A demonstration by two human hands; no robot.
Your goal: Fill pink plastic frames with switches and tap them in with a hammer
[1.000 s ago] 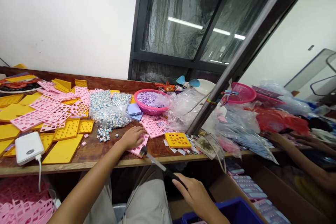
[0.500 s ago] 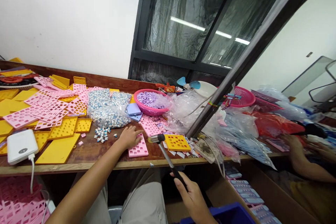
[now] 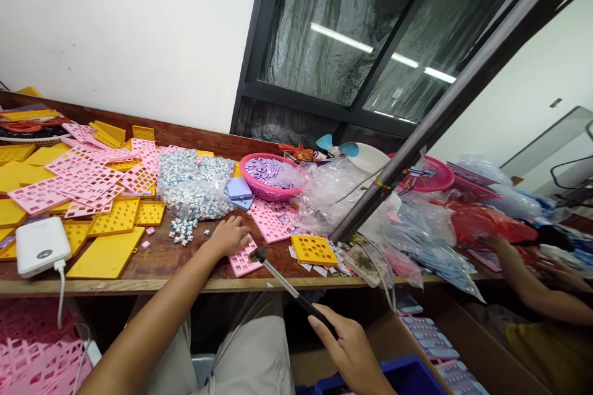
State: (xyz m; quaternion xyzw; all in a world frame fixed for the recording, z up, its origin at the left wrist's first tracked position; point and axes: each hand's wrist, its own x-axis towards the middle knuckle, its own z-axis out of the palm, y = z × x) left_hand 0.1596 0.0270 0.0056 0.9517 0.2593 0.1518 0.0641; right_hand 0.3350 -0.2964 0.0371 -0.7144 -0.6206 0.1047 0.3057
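My right hand (image 3: 347, 342) is closed round the black grip of a small hammer (image 3: 287, 285) with a metal shaft. The hammer's dark head is over the right part of a pink plastic grid panel (image 3: 241, 266), near the table's front edge; whether they touch I cannot tell. On the far end of that panel rests my left hand (image 3: 229, 236), palm down with fingers stretched out and slightly apart, hiding part of it. Another pink grid panel (image 3: 269, 224) lies just beyond, and a yellow grid panel (image 3: 315, 250) is to the right, among small scattered pieces.
Yellow and pink panels (image 3: 83, 176), a white power bank (image 3: 42, 247) and a bag of blue-white pieces (image 3: 189, 185) crowd the left. Behind stands a pink basket (image 3: 266, 192) of purple pieces. A slanting metal pole (image 3: 393, 179) crosses on the right, where a co-worker's arm (image 3: 523, 278) shows.
The hammer's head has moved left, from beside the yellow panel to over the pink panel. My left hand stays on that panel. The view has shifted slightly.
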